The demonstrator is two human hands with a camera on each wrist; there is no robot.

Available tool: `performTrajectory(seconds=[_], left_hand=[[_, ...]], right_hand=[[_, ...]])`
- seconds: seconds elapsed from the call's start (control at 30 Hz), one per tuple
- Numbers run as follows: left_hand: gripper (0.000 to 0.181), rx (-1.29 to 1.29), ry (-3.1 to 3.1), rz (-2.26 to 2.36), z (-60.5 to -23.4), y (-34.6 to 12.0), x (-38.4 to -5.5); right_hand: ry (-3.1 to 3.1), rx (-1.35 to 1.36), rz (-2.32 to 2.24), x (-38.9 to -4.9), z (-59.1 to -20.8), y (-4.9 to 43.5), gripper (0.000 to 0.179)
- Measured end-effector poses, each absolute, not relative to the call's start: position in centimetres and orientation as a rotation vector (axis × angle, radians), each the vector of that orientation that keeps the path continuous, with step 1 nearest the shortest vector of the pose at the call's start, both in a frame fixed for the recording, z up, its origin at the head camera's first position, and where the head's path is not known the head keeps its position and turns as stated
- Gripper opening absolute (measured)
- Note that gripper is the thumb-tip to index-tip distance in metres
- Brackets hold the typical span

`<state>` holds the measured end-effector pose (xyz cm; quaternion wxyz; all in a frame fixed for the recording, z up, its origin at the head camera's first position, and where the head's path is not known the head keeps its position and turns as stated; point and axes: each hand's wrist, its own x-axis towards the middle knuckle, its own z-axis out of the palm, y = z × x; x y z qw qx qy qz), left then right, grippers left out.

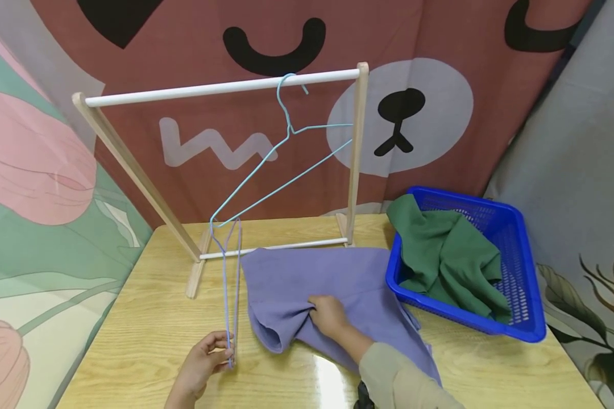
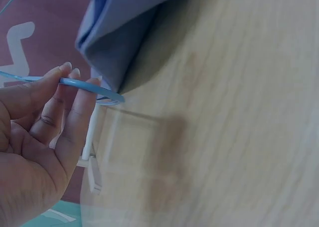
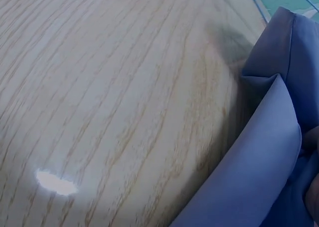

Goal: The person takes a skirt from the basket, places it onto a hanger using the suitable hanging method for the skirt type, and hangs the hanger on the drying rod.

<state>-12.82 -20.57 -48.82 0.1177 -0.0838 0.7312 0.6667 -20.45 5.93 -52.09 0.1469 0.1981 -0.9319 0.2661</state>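
Observation:
My left hand point(image 1: 202, 363) holds a thin lavender clothes hanger point(image 1: 225, 295) upright, pinching one end between thumb and fingers. In the left wrist view the pinched hanger wire point(image 2: 82, 85) looks bluish, and its end sticks out past the fingertips. A purple garment point(image 1: 312, 272) lies spread and partly folded on the table, right of the hanger. The fingers of my right hand point(image 1: 330, 318) pinch a gathered fold near its middle; an opening of the cloth gapes at the lower left. In the right wrist view only part of that hand shows at the edge, beside the garment point(image 3: 249, 162).
Behind the garment stands a clothes rack point(image 1: 184, 92) with a white top bar and wooden legs. A light blue hanger point(image 1: 256, 170) hangs from the bar. To the right, a blue basket point(image 1: 534, 284) contains green cloth point(image 1: 445, 250). Printed curtains surround the wooden table point(image 1: 133, 341).

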Motion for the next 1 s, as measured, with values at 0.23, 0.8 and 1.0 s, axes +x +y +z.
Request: performTrajectory(seconds=[0.23,0.8,1.0], left_hand=[[0.031,-0.195,2.077,1.935,-49.6,-20.0,-12.6],[0.03,-0.164,2.009,2.014,-51.6,-18.2,-12.0],[0.03,-0.173,2.025,2.02,-51.6,-17.7,-11.8]], right_hand=[[-2.669,0.419,0.933,-20.8,-51.4,6.4,0.011],[-2.531,0.218,1.141,-21.3,-50.8,7.0,0.016],[-2.491,0.153,1.195,-21.7,-50.5,7.2,0.017]])
